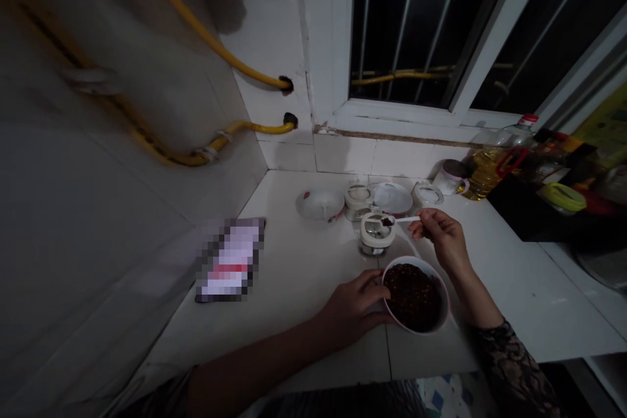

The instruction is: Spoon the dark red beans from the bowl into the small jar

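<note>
A white bowl (443,294) filled with dark red flakes sits near the front of the white counter. My left hand (353,308) is wrapped round its left rim, fingers closed on it. My right hand (441,235) pinches the handle of a small white spoon (401,219), whose loaded tip hangs over an open white jar (376,235) just behind the bowl.
Behind the jar stand a white lid (321,204), more small white containers (357,198), a plate (392,198) and a cup (453,177). An oil bottle (494,160) and a dark stove (539,215) lie to the right. A packet (229,260) lies left. Yellow pipes (210,39) run along the wall.
</note>
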{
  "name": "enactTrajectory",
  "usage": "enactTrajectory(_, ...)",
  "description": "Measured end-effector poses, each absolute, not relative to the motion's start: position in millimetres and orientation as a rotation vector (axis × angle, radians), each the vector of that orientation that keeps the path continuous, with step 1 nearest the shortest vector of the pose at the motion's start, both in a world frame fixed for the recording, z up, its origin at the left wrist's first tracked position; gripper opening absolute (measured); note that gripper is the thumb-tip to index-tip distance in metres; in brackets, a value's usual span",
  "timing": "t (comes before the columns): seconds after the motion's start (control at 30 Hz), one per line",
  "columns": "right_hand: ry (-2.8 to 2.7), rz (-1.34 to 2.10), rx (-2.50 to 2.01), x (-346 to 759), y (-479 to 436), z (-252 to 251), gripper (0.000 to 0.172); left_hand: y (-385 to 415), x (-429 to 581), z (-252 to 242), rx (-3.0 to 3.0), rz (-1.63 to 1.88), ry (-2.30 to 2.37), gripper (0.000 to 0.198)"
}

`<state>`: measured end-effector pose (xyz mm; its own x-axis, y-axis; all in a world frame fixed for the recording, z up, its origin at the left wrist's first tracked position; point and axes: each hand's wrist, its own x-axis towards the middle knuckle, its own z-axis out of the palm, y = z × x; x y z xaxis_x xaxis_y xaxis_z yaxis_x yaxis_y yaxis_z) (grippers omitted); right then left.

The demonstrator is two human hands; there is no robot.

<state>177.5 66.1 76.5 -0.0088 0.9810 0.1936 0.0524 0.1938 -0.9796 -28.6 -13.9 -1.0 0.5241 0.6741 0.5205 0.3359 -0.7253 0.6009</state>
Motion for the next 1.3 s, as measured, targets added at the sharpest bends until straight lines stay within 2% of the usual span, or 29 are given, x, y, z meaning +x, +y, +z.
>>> enactTrajectory(0.13,-1.876,0.523,-0.990,174.0,58.9,72.1,0.020,-14.5,-28.0,1.1,2.337,1.076,0.830,0.029)
enactTrajectory(0.27,-2.060,0.360,-0.873,179.3,55.4,72.8,0.019,-15.0,-28.2,0.9,2.343,1.080,0.835,0.031)
enactTrajectory(0.37,-1.816,0.440,-1.002,188.5,55.5,77.0,0.019,-14.9,-28.8,0.5,2.352,1.064,0.836,0.031)
enactTrajectory(0.47,-1.678,0.601,-1.071,202.2,55.9,83.1,0.028,-14.6,-29.3,0.6,2.360,1.056,0.845,0.031)
enactTrajectory(0.57,-1.812,0.686,-1.085,212.9,53.2,88.7,0.031,-14.4,-29.5,1.3,2.358,1.045,0.845,0.031)
enactTrajectory(0.77,-2.194,0.596,-1.126,203.7,40.9,88.1,0.024,-14.7,-29.7,2.9,2.344,1.000,0.852,0.028)
enactTrajectory(0.87,-2.318,0.733,-1.099,198.0,38.4,84.1,0.025,-15.0,-29.5,2.9,2.338,1.013,0.854,0.028)
enactTrajectory(1.3,-1.944,1.195,-1.249,206.5,50.8,79.7,0.030,-14.8,-29.3,-3.1,2.344,1.000,0.857,0.029)
